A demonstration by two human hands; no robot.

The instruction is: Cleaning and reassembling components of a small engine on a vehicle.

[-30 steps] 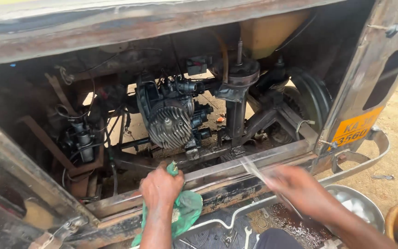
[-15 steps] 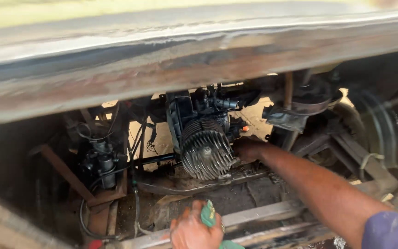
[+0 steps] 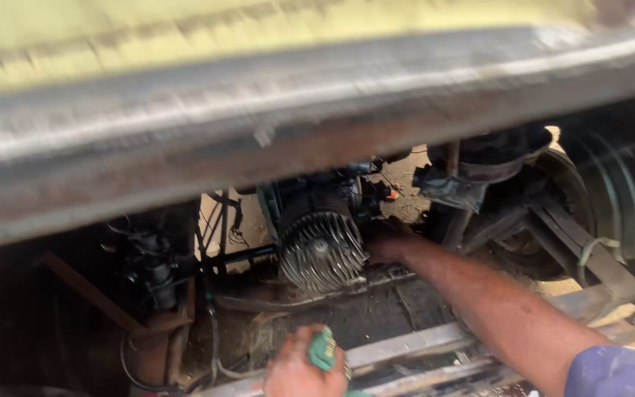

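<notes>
I'm reaching my right hand (image 3: pixel 385 246) deeper in now, right beside the finned engine (image 3: pixel 323 250), fingers hidden so can't tell its grip. My left hand (image 3: pixel 295 367) is clenching the green rag (image 3: pixel 323 351) at the frame rail's (image 3: pixel 413 344) near edge, lower than a second ago.

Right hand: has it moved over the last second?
Yes. The right hand went from the near frame rail inward, now beside the finned engine cover.

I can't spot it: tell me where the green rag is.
In the head view, bottom centre: the green rag is gripped in the left hand, below the finned engine.
</notes>
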